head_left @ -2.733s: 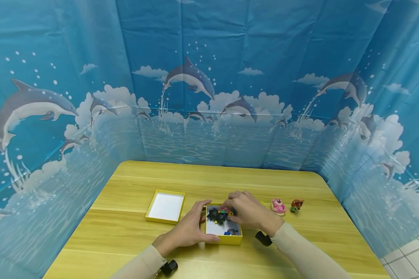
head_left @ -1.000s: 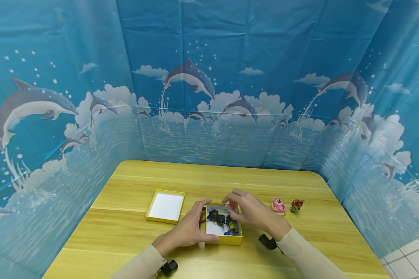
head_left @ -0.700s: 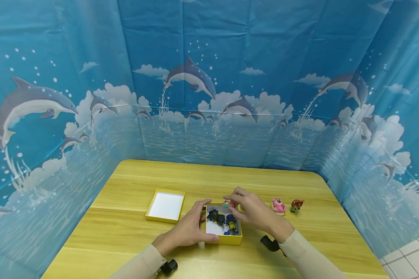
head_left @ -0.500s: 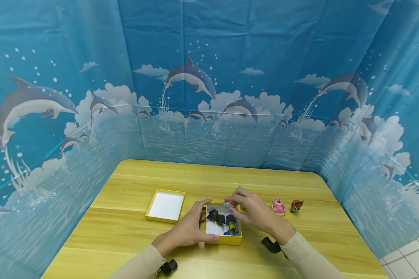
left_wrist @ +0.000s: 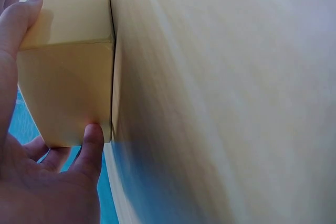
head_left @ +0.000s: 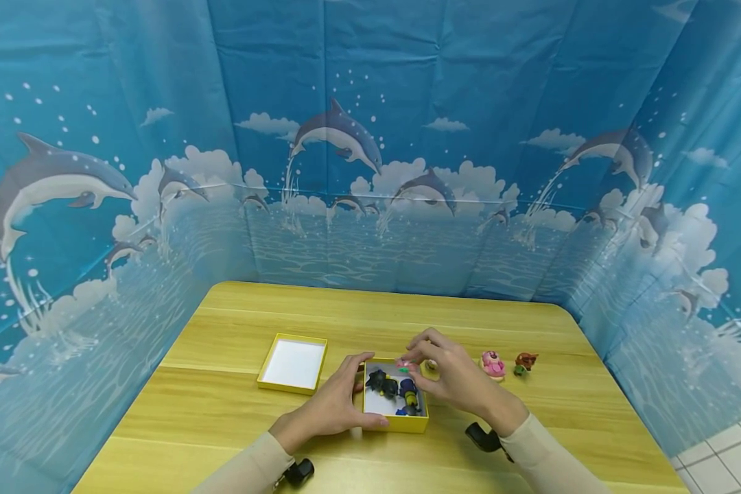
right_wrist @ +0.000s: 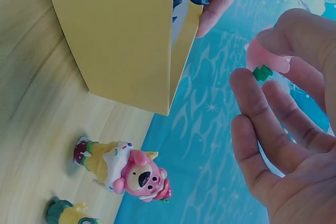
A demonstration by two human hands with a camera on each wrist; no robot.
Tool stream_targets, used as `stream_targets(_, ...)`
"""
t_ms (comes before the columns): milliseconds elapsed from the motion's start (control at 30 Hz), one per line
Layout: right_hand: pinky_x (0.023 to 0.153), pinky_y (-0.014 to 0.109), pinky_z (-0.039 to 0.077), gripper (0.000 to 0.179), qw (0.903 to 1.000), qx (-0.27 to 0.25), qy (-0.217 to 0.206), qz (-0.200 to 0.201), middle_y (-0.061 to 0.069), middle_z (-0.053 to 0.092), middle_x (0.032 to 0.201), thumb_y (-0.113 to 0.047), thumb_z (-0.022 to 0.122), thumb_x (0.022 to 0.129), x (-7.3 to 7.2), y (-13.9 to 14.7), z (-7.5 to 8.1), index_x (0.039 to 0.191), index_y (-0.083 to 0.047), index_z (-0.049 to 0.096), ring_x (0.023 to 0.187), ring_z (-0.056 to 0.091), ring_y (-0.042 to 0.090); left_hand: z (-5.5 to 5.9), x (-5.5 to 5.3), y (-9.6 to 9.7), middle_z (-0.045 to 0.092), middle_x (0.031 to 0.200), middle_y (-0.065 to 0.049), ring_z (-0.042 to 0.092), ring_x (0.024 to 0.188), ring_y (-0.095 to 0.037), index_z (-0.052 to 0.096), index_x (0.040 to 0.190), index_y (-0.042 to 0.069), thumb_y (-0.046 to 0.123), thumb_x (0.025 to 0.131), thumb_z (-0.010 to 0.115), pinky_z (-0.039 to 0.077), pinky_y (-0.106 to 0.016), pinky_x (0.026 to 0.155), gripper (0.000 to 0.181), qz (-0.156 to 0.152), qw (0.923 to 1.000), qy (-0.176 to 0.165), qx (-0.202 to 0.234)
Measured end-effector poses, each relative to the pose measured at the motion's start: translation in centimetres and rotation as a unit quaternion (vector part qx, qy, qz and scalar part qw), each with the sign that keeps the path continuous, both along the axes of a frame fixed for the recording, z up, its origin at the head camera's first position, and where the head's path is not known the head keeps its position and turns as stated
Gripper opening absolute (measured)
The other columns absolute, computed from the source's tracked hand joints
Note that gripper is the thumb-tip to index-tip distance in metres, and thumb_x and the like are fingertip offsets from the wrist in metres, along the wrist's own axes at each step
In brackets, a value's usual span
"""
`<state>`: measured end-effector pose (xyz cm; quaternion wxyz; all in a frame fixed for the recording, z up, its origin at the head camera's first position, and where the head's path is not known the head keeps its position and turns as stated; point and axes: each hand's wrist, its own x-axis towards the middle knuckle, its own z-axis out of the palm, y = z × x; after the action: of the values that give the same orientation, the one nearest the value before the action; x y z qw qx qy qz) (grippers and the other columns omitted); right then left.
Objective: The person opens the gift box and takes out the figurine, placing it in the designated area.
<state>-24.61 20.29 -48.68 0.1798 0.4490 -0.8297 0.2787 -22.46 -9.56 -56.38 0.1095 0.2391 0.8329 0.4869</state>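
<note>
My left hand [head_left: 333, 401] grips the left side of a yellow box [head_left: 395, 424], thumb along its front wall and fingers at the left wall. Dark figurines [head_left: 383, 384] lie inside on the white floor, near a blue-and-yellow figurine [head_left: 409, 392] by the right wall. Above the box's far right corner, my right hand [head_left: 447, 374] pinches a small pink figurine [right_wrist: 268, 56] with a green part between thumb and fingertips. My hand hides much of it. In the right wrist view the pink figurine hangs clear of the yellow box [right_wrist: 121, 40].
A yellow box lid [head_left: 293, 365] lies white side up to the left. Right of the box stand a pink bear figurine [head_left: 492, 366] and a brown figurine [head_left: 524, 363] with a green body. Another figurine [head_left: 431, 365] is partly hidden behind my right hand.
My right hand has risen from inside the box with the pink figurine and shifted slightly right. The blue-and-yellow figurine now shows by the right wall. My left hand stays on the box.
</note>
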Motion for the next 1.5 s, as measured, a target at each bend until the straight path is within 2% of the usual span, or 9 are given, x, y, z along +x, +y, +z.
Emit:
stream_targets(200, 0.084, 0.027, 0.071, 0.024, 0.9994, -0.004, -0.033, -0.01, 0.009, 0.083, 0.133, 0.001, 0.092, 0.097, 0.2, 0.5, 0.0, 0.112, -0.013, 0.078, 0.097, 0.082, 0.01, 0.1, 0.0, 0.1, 0.036, 0.185, -0.011, 0.06, 0.161, -0.033, 0.024, 0.186, 0.018, 0.056, 0.093, 0.099, 0.055, -0.049, 0.132, 0.124, 0.004, 0.9999, 0.007, -0.009)
stream_targets(367, 0.085, 0.029, 0.071, 0.028, 0.9987, -0.013, -0.048, -0.013, 0.005, 0.087, 0.123, 0.004, 0.092, 0.095, 0.3, 1.0, -0.2, 0.107, -0.016, 0.075, 0.098, 0.084, 0.013, 0.1, 0.1, 0.1, 0.037, 0.184, -0.012, 0.061, 0.159, -0.033, 0.025, 0.186, 0.018, 0.055, 0.093, 0.1, 0.054, -0.05, 0.132, 0.125, 0.006, 0.9999, 0.006, -0.007)
stream_targets(700, 0.082, 0.028, 0.069, 0.036, 0.9972, -0.021, -0.058, -0.043, -0.007, 0.087, 0.117, 0.0, 0.095, 0.094, 0.6, 2.0, -0.6, 0.123, -0.016, 0.081, 0.092, 0.078, 0.005, 0.2, 0.1, 0.1, 0.037, 0.185, -0.011, 0.056, 0.163, -0.032, 0.025, 0.185, 0.018, 0.058, 0.092, 0.099, 0.054, -0.049, 0.132, 0.126, 0.009, 0.9999, 0.008, -0.012)
stream_targets(933, 0.077, 0.03, 0.069, 0.049, 0.996, -0.028, -0.069, -0.049, -0.003, 0.083, 0.122, 0.001, 0.095, 0.095, 0.9, 2.9, -0.9, 0.138, -0.019, 0.083, 0.092, 0.079, 0.006, 0.2, 0.2, 0.1, 0.037, 0.186, -0.01, 0.055, 0.165, -0.033, 0.026, 0.186, 0.02, 0.06, 0.092, 0.099, 0.055, -0.049, 0.132, 0.125, 0.012, 0.9996, 0.013, -0.024)
stream_targets(1100, 0.077, 0.032, 0.071, 0.042, 0.9958, -0.034, -0.066, -0.054, 0.002, 0.08, 0.124, 0.003, 0.094, 0.094, 1.1, 3.5, -1.1, 0.132, -0.016, 0.087, 0.092, 0.079, 0.007, 0.3, 0.2, 0.1, 0.037, 0.185, -0.011, 0.056, 0.164, -0.033, 0.026, 0.186, 0.02, 0.061, 0.091, 0.098, 0.055, -0.05, 0.132, 0.126, 0.012, 0.9994, 0.017, -0.029)
stream_targets(1233, 0.079, 0.03, 0.07, 0.039, 0.9953, -0.035, -0.067, -0.06, 0.001, 0.08, 0.124, 0.003, 0.095, 0.094, 1.3, 4.0, -1.2, 0.129, -0.013, 0.086, 0.095, 0.077, 0.005, 0.3, 0.2, 0.1, 0.037, 0.186, -0.011, 0.057, 0.163, -0.034, 0.026, 0.186, 0.02, 0.061, 0.091, 0.098, 0.054, -0.051, 0.132, 0.126, 0.013, 0.9992, 0.017, -0.033)
stream_targets(1333, 0.082, 0.031, 0.07, 0.043, 0.9937, -0.032, -0.083, -0.068, -0.001, 0.08, 0.126, 0.001, 0.095, 0.095, 1.5, 4.4, -1.3, 0.132, -0.018, 0.085, 0.098, 0.076, 0.004, 0.3, 0.2, 0.1, 0.037, 0.186, -0.011, 0.057, 0.163, -0.035, 0.025, 0.186, 0.02, 0.062, 0.091, 0.098, 0.054, -0.051, 0.132, 0.126, 0.014, 0.9992, 0.016, -0.033)
stream_targets(1500, 0.089, 0.04, 0.074, 0.044, 0.99, -0.036, -0.115, -0.073, 0.0, 0.082, 0.132, -0.008, 0.094, 0.1, 1.7, 5.0, -1.4, 0.137, -0.027, 0.083, 0.105, 0.08, 0.005, 0.3, 0.2, 0.1, 0.037, 0.186, -0.011, 0.058, 0.163, -0.035, 0.025, 0.186, 0.02, 0.063, 0.091, 0.098, 0.053, -0.053, 0.132, 0.127, 0.015, 0.999, 0.019, -0.038)
